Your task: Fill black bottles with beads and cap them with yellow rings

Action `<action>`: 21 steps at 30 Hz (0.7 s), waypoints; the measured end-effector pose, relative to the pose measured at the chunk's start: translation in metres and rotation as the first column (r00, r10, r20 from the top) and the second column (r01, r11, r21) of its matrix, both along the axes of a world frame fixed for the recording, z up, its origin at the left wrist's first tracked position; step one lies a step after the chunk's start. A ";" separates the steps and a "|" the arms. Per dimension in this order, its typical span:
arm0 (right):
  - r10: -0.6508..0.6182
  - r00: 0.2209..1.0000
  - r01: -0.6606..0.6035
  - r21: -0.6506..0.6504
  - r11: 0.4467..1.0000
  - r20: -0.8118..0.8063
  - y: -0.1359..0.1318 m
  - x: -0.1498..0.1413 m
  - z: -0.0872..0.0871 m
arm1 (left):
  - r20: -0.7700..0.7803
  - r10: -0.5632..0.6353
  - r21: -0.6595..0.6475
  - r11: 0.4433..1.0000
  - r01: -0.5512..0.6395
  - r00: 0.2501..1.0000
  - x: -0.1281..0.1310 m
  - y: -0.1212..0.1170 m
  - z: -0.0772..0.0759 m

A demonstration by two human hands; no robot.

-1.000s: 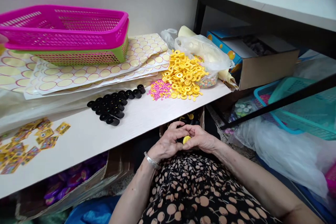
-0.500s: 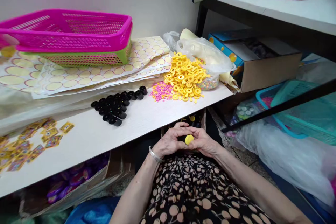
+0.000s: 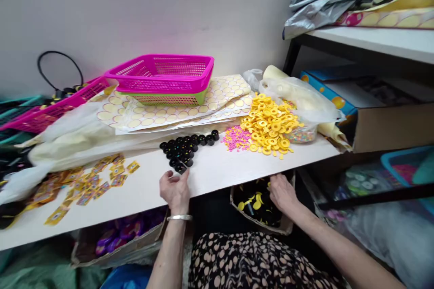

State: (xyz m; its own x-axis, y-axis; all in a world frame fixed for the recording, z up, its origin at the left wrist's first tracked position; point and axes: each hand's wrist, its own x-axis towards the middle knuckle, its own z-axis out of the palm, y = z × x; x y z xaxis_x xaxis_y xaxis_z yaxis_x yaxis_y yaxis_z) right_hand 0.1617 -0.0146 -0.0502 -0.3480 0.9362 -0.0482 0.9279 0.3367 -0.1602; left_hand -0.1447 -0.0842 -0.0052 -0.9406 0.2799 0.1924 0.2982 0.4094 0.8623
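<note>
— Hands, relative to the black cylinder cluster (image 3: 173,155)?
— Left hand (image 3: 175,189) at near edge, fingers parted, not closed; contact with nearest cylinder (image 3: 179,169) unclear. Right hand (image 3: 283,194) below and right of cluster, inside carton (image 3: 287,226) of yellow discs (image 3: 257,200) and black pieces. Fingertips hidden; can't tell whether gripping.
— Risks?
— Nudging neighbours out of the tight cluster, or toppling one, given such close packing. At the carton, possibly catching two pieces at once, from groping in the jumble.
— Counts?
— Cylinders, roughly twenty, overlapping. Pink baskets (image 3: 159,83), at least two, behind and left of cluster. Green basket (image 3: 169,99), one, behind. Right of cluster, yellow rings (image 3: 267,122) and tiny beads (image 3: 236,138), too many to count.
</note>
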 end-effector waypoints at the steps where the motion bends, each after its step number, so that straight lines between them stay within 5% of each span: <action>1: -0.019 1.000 0.020 -0.026 0.999 0.016 0.005 -0.002 -0.002 | 0.013 0.011 -0.011 1.000 -0.011 1.000 -0.005 0.005 0.000; 5: -0.034 0.998 0.037 -0.072 0.997 0.045 0.024 -0.003 -0.006 | 0.058 -0.020 0.043 0.999 0.018 0.998 -0.007 0.017 0.005; 9: 0.003 1.000 -0.003 -0.033 0.999 -0.003 0.007 0.004 -0.002 | 0.110 -0.088 0.082 0.993 0.080 0.990 0.005 0.009 0.007; 15: 0.160 0.904 -0.269 -0.238 0.933 -0.396 -0.018 0.001 0.049 | 0.153 -0.437 0.156 0.896 0.415 0.887 0.044 0.009 -0.003; 18: 0.188 0.832 -0.225 -0.008 0.974 -0.522 0.011 -0.024 0.071 | 0.137 -0.561 0.117 0.827 0.550 0.816 0.066 0.029 -0.003; 21: 0.183 0.874 -0.134 0.138 0.981 -0.451 0.053 -0.053 0.074 | 0.106 -0.653 0.126 0.757 0.641 0.750 0.083 0.051 -0.003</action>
State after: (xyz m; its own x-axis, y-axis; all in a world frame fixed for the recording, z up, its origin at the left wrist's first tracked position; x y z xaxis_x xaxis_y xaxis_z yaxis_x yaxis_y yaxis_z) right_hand 0.1091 0.0388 0.0240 -0.4524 0.8579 0.2437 0.6905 0.5099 -0.5130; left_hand -0.0614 -0.0336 -0.0082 -0.5574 0.8207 0.1253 0.3460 0.0924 0.9337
